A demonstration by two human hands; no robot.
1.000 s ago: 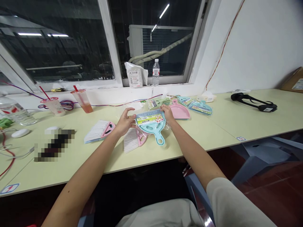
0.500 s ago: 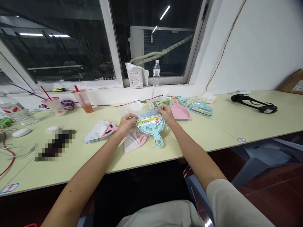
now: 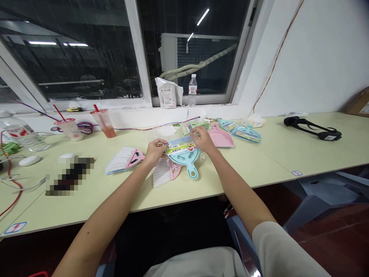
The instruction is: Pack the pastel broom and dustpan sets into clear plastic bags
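Observation:
Between my hands is a light blue dustpan-and-brush set (image 3: 188, 158), its handle toward me and a printed card across its far part. My left hand (image 3: 155, 151) pinches the left edge of its wrapping. At the far right corner, my right hand (image 3: 202, 138) has its fingers closed on the wrapping. A pink-handled brush (image 3: 164, 173) with white bristles lies partly under the set. Farther left rests another pink-handled brush (image 3: 123, 159). Behind my right hand is a pink dustpan (image 3: 220, 137). More blue packaged sets (image 3: 247, 133) lie to its right.
Two cups with red straws (image 3: 104, 122) stand at the back left near coiled wires and a large water bottle (image 3: 25, 132). A small bottle (image 3: 192, 90) and a white package (image 3: 167, 93) are on the sill. A black headset (image 3: 313, 129) lies at the right.
My right hand has shifted slightly left along the far edge of the packaged set. The left hand keeps its pinch, and the view has moved a little.

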